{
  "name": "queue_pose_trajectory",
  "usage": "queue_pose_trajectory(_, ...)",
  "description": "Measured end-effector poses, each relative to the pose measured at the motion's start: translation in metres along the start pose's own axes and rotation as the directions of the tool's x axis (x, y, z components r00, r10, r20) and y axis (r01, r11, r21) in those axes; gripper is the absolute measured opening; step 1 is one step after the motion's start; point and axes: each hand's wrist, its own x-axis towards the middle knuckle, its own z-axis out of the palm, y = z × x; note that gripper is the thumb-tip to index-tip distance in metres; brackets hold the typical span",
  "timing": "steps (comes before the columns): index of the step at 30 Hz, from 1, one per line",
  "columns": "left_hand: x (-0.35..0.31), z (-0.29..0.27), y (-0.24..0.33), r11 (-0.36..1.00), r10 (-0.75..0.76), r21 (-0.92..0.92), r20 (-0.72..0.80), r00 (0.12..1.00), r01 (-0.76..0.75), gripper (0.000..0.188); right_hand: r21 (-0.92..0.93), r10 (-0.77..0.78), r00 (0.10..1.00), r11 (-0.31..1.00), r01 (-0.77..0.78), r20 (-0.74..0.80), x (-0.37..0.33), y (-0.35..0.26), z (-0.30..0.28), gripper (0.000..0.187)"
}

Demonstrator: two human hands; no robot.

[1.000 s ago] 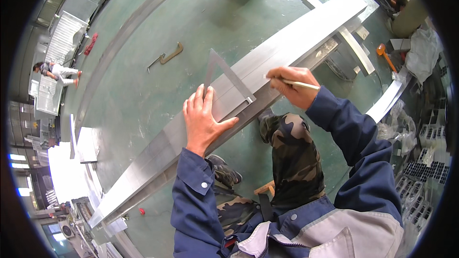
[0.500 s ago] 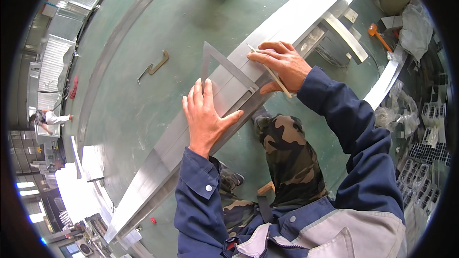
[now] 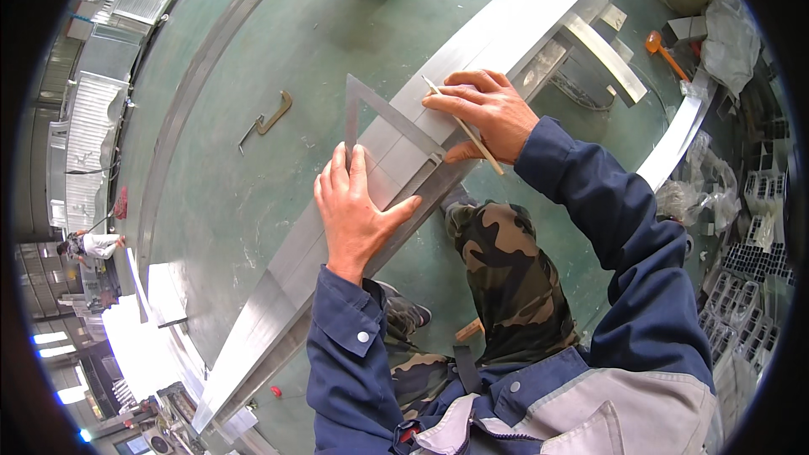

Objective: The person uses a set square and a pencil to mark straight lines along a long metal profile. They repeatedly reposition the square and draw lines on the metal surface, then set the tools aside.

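Your left hand lies spread on the metal beam, thumb well apart from the fingers, fingertips at the triangular square, which rests across the beam, one corner jutting past its far edge. Your right hand grips a pencil beside the square.

Compared with one second ago, the pencil is being held turned in the right hand: its rear end is being pointed down toward the body, instead of out to the right. The thumb is now being placed near the corner of the triangular square. At the far left, a co-worker is being seen lower and farther from the ribbed panel; a red object is likewise being shown lower.
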Motion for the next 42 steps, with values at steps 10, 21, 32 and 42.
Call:
queue_pose_trajectory(10, -0.001, 0.001, -0.001, 0.999, 0.031, -0.024, -0.034, 0.999, -0.032, 0.112, 0.298, 0.073, 0.995, 0.953, -0.049, -0.07, 0.013, 0.003, -0.004, 0.063)
queue_pose_trajectory(21, 0.0, 0.005, 0.0, 0.999, 0.02, -0.047, -0.05, 0.999, -0.022, 0.112, 0.562, 0.485, 0.869, 0.692, -0.453, 0.103, 0.068, -0.018, 0.022, 0.021)
queue_pose_trajectory(32, 0.0, 0.008, 0.001, 1.0, 0.006, -0.026, -0.042, 0.999, -0.007, 0.114, 0.516, 0.487, 0.867, 0.719, -0.465, 0.103, 0.069, -0.016, 0.027, 0.022)
queue_pose_trajectory(42, 0.0, 0.006, 0.001, 1.0, 0.006, -0.019, -0.048, 0.999, -0.007, 0.113, 0.503, 0.43, 0.902, 0.771, -0.39, 0.04, 0.067, -0.015, 0.028, 0.019)
